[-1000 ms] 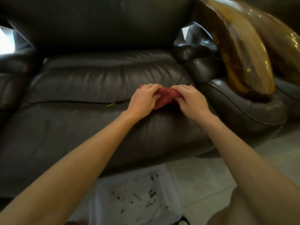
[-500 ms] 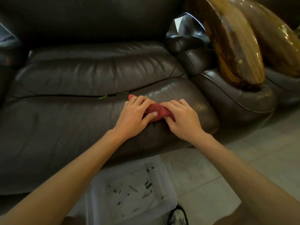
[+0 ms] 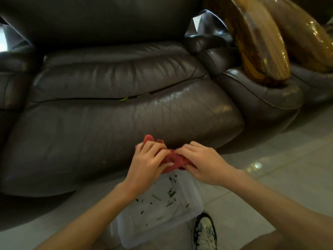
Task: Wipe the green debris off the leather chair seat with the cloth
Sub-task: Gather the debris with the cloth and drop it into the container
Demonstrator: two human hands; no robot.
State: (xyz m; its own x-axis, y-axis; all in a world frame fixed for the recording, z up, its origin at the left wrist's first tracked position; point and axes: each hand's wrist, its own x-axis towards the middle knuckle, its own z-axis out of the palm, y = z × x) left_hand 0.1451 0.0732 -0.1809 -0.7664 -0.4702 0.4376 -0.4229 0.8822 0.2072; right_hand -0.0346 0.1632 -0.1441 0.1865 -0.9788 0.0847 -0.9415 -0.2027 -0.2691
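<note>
Glossy creased leather seat (image 3: 126, 127); at its front edge, left hand (image 3: 146, 165) and right hand (image 3: 203, 163) pinch a crumpled red cloth (image 3: 173, 159) above a clear tub (image 3: 162, 213).

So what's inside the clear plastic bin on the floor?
The clear bin holds scattered green debris on its bottom. Both hands and the red cloth cover its far edge, so anything there is hidden.

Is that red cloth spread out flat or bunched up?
Bunched up: the red cloth is crumpled between the left hand and right hand, above the clear tub.
</note>
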